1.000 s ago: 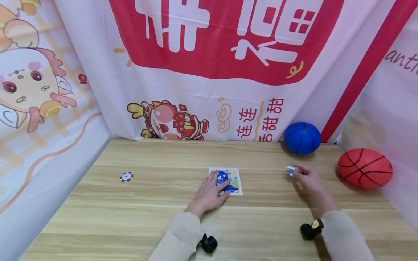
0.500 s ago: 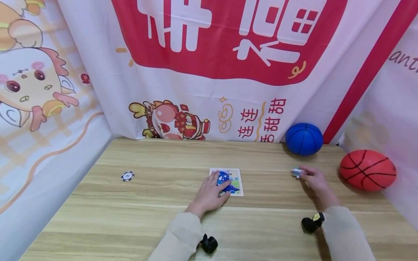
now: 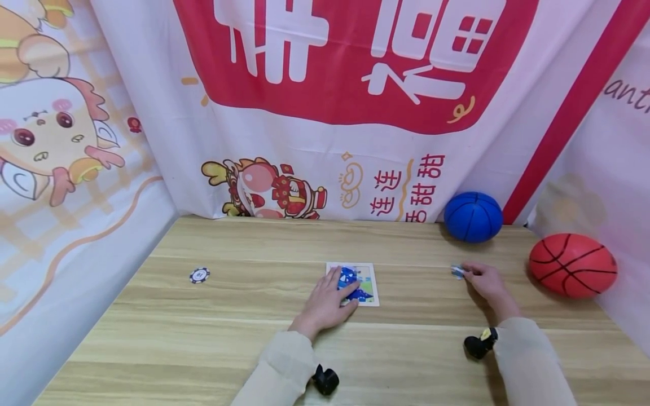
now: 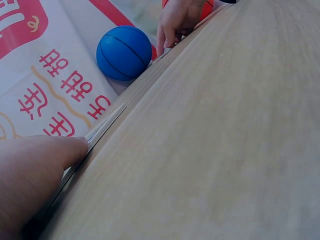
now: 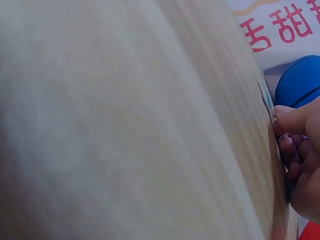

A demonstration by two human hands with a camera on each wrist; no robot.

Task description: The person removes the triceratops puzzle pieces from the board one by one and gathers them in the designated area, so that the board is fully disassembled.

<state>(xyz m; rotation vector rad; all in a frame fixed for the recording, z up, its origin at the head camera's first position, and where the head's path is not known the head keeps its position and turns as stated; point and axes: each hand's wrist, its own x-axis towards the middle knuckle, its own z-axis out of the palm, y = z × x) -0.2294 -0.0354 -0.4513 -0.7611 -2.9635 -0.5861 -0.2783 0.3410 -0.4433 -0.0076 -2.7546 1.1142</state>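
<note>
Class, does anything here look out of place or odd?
Yes: the cartoon on the left drape is upside down, mouth above eyes. A small piece, pinched by the right hand, sits apart from the puzzle under the left hand.

And it's colour everywhere: white border on the picture board (image 3: 367, 287), deep blue and bright green inside it; pale blue and white on the little piece (image 3: 456, 272). Over to the chip (image 3: 200, 275), white centre, dark blocks round a white rim! Black lines curve across the blue ball (image 3: 473, 217) and the red ball (image 3: 572, 265). Light-brown streaked grain on the table (image 3: 228, 338), white characters on red across the back cloth (image 3: 345, 107), beige on the sleeves (image 3: 278, 363).
</note>
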